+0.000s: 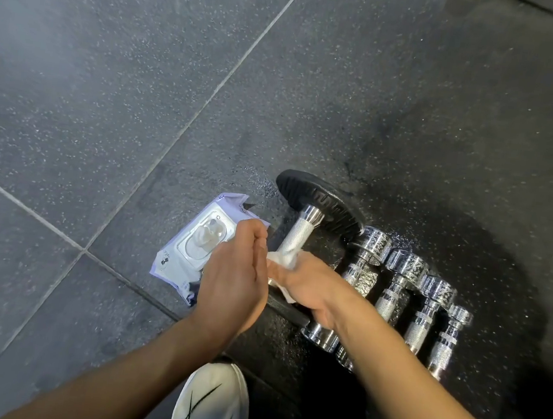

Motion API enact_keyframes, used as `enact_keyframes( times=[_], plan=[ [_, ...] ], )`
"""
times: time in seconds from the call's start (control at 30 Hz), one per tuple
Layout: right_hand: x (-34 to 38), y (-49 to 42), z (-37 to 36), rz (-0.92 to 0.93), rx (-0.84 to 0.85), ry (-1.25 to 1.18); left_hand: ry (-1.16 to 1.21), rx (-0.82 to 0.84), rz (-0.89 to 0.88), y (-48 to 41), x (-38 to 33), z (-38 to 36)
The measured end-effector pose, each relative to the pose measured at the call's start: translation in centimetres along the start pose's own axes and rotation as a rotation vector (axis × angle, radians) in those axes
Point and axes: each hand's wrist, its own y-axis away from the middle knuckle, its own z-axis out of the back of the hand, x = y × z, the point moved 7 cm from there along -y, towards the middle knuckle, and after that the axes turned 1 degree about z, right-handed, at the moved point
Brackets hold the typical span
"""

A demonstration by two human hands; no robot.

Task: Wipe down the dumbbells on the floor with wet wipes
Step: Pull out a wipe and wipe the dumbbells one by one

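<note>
A large dumbbell with black plates [320, 202] lies on the dark rubber floor, its knurled steel handle [296, 237] pointing toward me. My right hand [311, 287] grips a white wet wipe [284, 260] wrapped round the near part of that handle. My left hand [233, 276] hovers just left of it, fingers loosely curled, holding nothing that I can see. To the right lie several small chrome dumbbells [396, 292] side by side. A pack of wet wipes [190, 254] sits on the floor to the left, its lid open.
My white shoe [211, 405] stands on the floor at the bottom middle. The floor [110, 87] is grey speckled rubber tile with pale seams. It looks wet and darker around the dumbbells.
</note>
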Motion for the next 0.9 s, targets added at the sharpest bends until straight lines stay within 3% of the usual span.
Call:
enact_keyframes(
  times=[0.1,0.17,0.3,0.43,0.6,0.8,0.9],
  plan=[
    [-1.1,0.1,1.3,-0.002,-0.050,0.112,0.006,-0.001,0.011,-0.1,0.2,0.0],
    [-1.9,0.1,1.9,-0.026,-0.094,-0.001,0.008,-0.004,0.013,-0.1,0.3,0.1],
    [-1.7,-0.4,3.4,0.016,-0.152,-0.845,0.000,-0.008,-0.002,-0.1,0.1,0.1],
    [-0.1,-1.6,3.6,0.172,-0.014,-1.237,-0.003,0.007,0.018,-0.1,0.1,0.0],
    [1.0,-2.4,0.9,0.193,0.057,-1.024,-0.013,0.009,0.014,-0.1,-0.1,-0.1],
    [-1.7,-1.9,-0.5,0.075,0.130,-0.858,-0.016,-0.005,0.000,-0.1,0.0,0.0],
    [-2.4,-2.0,-0.4,0.009,0.139,-0.665,-0.027,0.010,0.001,0.0,-0.1,-0.2]
  ],
)
